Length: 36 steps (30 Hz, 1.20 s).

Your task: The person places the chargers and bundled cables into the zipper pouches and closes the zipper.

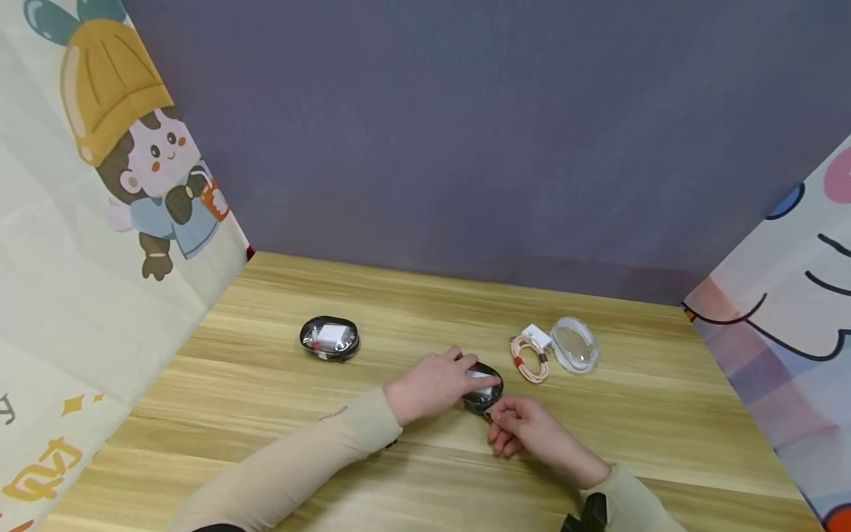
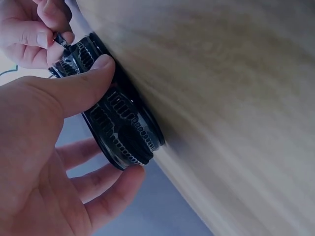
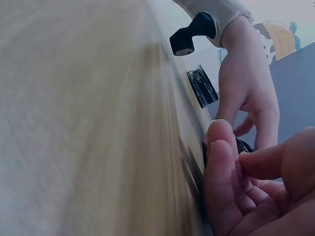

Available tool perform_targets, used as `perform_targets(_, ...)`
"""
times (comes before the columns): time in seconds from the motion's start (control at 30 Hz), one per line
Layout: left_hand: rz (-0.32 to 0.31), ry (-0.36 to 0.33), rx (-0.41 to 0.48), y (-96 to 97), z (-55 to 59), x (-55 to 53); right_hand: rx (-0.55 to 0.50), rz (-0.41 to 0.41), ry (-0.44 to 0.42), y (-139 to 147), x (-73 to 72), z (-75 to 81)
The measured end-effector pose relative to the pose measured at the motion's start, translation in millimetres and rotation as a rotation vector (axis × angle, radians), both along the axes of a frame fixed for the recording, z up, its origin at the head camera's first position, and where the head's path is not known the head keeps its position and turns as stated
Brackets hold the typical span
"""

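Note:
A small oval zip case (image 1: 480, 400) with a clear top and black sides lies on the table, something white inside. My left hand (image 1: 433, 386) grips it from the left; in the left wrist view, the thumb is on one side of the case (image 2: 123, 115) and fingertips are on the other. At its near end, my right hand (image 1: 528, 430) pinches the zipper pull (image 2: 60, 39) between thumb and fingers. The right wrist view mostly hides this case behind the right fingers (image 3: 221, 167).
A similar black-edged case (image 1: 330, 338) holding a white block sits to the left. Right of the hands lie a coiled pink cable (image 1: 518, 362), a white charger (image 1: 537, 336) and a clear case with a white rim (image 1: 575, 363). A grey wall (image 1: 452, 148) stands behind the table.

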State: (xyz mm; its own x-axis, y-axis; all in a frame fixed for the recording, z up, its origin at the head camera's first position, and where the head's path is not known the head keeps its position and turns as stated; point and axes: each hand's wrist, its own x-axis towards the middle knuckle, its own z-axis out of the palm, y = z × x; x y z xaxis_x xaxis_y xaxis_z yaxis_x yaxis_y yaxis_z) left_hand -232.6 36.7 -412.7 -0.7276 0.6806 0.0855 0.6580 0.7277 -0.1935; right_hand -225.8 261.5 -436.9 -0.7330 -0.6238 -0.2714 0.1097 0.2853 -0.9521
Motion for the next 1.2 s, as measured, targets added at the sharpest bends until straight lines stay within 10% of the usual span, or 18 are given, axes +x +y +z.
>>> perform_targets(0.63, 0.108, -0.058, 0.000, -35.1, 5.6, -17.3, 0.024, -0.032, 0.156, 37.7, -20.9, 18.4)
perform_targets(0.87, 0.135, -0.084, 0.040, -56.3, 6.1, -28.2, 0.067, -0.188, 0.284, 55.9, -36.9, 23.6)
perform_targets(1.03, 0.174, -0.129, 0.073, -66.1, 5.6, -33.6, 0.192, -0.335, 0.430, 67.0, -47.7, 22.0)
perform_targets(1.2, 0.219, -0.246, 0.114, -68.3, 13.4, -37.0, 0.377, -0.451, 0.762, 83.0, -59.9, 23.0)
